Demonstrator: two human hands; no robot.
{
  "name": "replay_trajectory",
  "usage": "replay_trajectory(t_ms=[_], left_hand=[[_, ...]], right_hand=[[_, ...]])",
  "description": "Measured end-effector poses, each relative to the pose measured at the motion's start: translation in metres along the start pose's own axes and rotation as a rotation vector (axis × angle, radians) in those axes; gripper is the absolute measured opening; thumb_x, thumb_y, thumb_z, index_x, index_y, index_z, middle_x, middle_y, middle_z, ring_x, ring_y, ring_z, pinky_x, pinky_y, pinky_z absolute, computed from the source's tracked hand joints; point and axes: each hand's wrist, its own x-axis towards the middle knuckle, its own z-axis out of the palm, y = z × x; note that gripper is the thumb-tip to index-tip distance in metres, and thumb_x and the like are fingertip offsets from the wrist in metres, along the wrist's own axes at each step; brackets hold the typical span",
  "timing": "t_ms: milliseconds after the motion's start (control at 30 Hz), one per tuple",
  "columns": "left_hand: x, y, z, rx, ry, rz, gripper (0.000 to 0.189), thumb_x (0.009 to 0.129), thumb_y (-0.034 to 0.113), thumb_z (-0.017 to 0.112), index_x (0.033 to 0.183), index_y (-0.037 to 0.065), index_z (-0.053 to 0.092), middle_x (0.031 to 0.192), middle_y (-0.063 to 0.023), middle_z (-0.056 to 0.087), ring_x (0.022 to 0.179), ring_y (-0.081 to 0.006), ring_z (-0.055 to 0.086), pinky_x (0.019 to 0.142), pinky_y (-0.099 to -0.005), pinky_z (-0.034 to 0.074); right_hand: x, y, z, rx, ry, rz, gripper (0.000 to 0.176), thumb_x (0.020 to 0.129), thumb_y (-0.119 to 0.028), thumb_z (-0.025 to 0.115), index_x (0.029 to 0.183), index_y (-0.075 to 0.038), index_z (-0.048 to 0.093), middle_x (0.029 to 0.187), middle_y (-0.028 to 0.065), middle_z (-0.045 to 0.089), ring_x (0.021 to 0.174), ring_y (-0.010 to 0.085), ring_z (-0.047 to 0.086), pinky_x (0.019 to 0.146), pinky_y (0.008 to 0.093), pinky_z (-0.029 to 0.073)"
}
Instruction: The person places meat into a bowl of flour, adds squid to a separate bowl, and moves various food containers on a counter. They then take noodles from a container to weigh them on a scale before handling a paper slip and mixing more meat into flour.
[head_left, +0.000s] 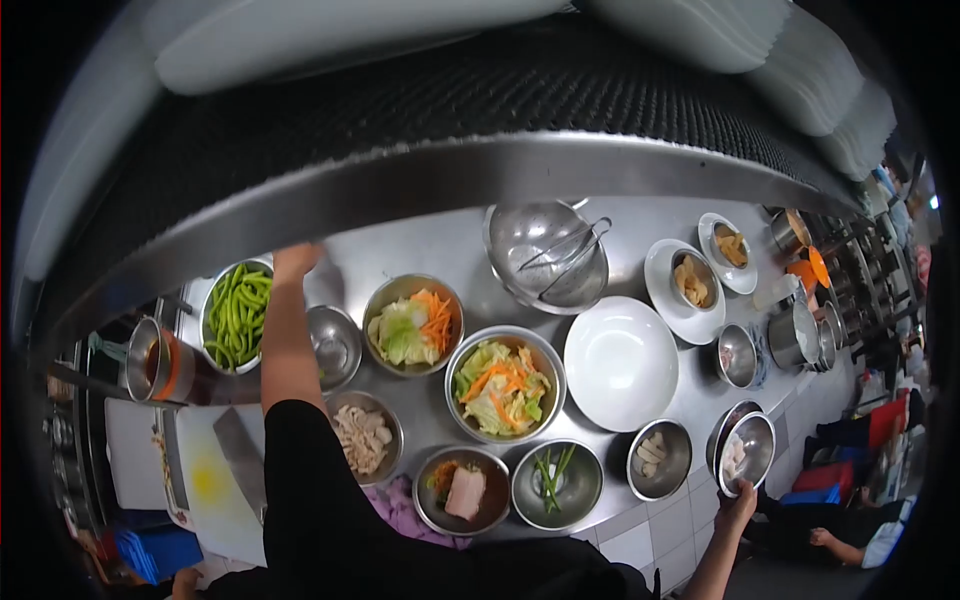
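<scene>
My left hand [298, 259] reaches up to the steel shelf's lower edge, between the bowl of green peppers [238, 315] and an empty steel bowl [333, 347]; its fingers are partly hidden and blurred. At the lower right, my right hand [738, 506] grips the rim of a small steel bowl [753, 452] with pale pieces in it. This bowl is tilted and overlaps another metal bowl [722, 432]. Between my hands stand bowls of cabbage and carrot [415, 325], mixed vegetables [503, 385], a meat block [465, 492] and green stalks [556, 484].
A steel shelf edge [480, 168] crosses above the counter. On the counter are a white plate [621, 363] and a steel bowl with tongs [547, 257]. A cutting board [208, 480] with a cleaver [240, 455] lies at left. Another person [850, 530] is at right.
</scene>
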Motion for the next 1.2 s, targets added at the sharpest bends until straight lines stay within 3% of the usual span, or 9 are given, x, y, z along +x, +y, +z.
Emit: replay_trajectory(t_ms=[67, 300, 533, 867, 1133, 1167, 1200], left_hand=[[0.017, -0.001, 0.020, 0.061, 0.012, 0.151, 0.079, 0.074, 0.040, 0.064, 0.138, 0.008, 0.031, 0.141, -0.0173, 0.034, 0.131, -0.0337, 0.031, 0.105, -0.0440, 0.030], [-0.021, 0.058, 0.018, -0.078, -0.134, 0.217, 0.081, 0.073, 0.043, 0.064, 0.139, 0.009, 0.030, 0.142, -0.0169, 0.033, 0.131, -0.0339, 0.031, 0.104, -0.0439, 0.030], [0.003, 0.021, 0.019, -0.192, 0.077, 0.046, 0.084, 0.073, 0.046, 0.065, 0.139, 0.010, 0.030, 0.143, -0.0164, 0.032, 0.131, -0.0341, 0.031, 0.104, -0.0439, 0.031], [-0.001, 0.028, 0.029, -0.173, -0.018, -0.001, 0.092, 0.069, 0.055, 0.067, 0.141, 0.013, 0.027, 0.143, -0.0145, 0.032, 0.130, -0.0332, 0.032, 0.103, -0.0449, 0.033], [-0.042, 0.075, -0.030, -0.128, -0.096, -0.186, 0.096, 0.070, 0.056, 0.068, 0.143, 0.016, 0.021, 0.144, -0.0119, 0.029, 0.129, -0.0318, 0.034, 0.100, -0.0519, 0.032], [-0.037, 0.069, -0.020, -0.128, -0.095, -0.186, 0.096, 0.070, 0.056, 0.068, 0.143, 0.016, 0.021, 0.144, -0.0119, 0.029, 0.129, -0.0318, 0.034, 0.100, -0.0519, 0.032], [-0.024, 0.055, 0.004, -0.140, 0.056, -0.207, 0.090, 0.073, 0.055, 0.064, 0.142, 0.014, 0.024, 0.142, -0.0136, 0.033, 0.129, -0.0319, 0.035, 0.101, -0.0525, 0.031]], right_hand=[[0.003, 0.004, -0.003, -0.023, -0.045, 0.009, 0.023, 0.078, -0.020, 0.056, 0.092, -0.004, 0.050, 0.086, 0.0078, 0.055, 0.072, 0.0202, 0.059, 0.053, 0.0317, 0.049], [0.012, 0.018, 0.003, -0.032, 0.003, 0.061, 0.026, 0.075, -0.023, 0.058, 0.092, -0.006, 0.050, 0.085, 0.0065, 0.055, 0.069, 0.0191, 0.058, 0.051, 0.0304, 0.047], [0.013, 0.025, 0.002, -0.021, -0.005, 0.032, 0.027, 0.074, -0.024, 0.059, 0.093, -0.007, 0.051, 0.084, 0.0046, 0.056, 0.067, 0.0174, 0.058, 0.051, 0.0288, 0.045], [-0.004, 0.018, 0.000, -0.010, 0.022, 0.018, 0.025, 0.075, -0.024, 0.059, 0.093, -0.008, 0.052, 0.084, 0.0036, 0.056, 0.068, 0.0165, 0.058, 0.049, 0.0279, 0.044], [-0.008, 0.014, -0.010, -0.013, 0.058, 0.025, 0.026, 0.076, -0.022, 0.059, 0.095, -0.006, 0.051, 0.086, 0.0048, 0.056, 0.068, 0.0169, 0.058, 0.049, 0.0278, 0.043], [-0.009, 0.014, -0.010, -0.007, 0.064, 0.024, 0.026, 0.075, -0.022, 0.059, 0.095, -0.006, 0.051, 0.086, 0.0053, 0.057, 0.067, 0.0170, 0.058, 0.049, 0.0277, 0.043], [-0.010, 0.015, -0.010, -0.006, 0.061, 0.022, 0.026, 0.075, -0.022, 0.059, 0.095, -0.006, 0.051, 0.086, 0.0053, 0.057, 0.067, 0.0170, 0.058, 0.049, 0.0277, 0.043]])
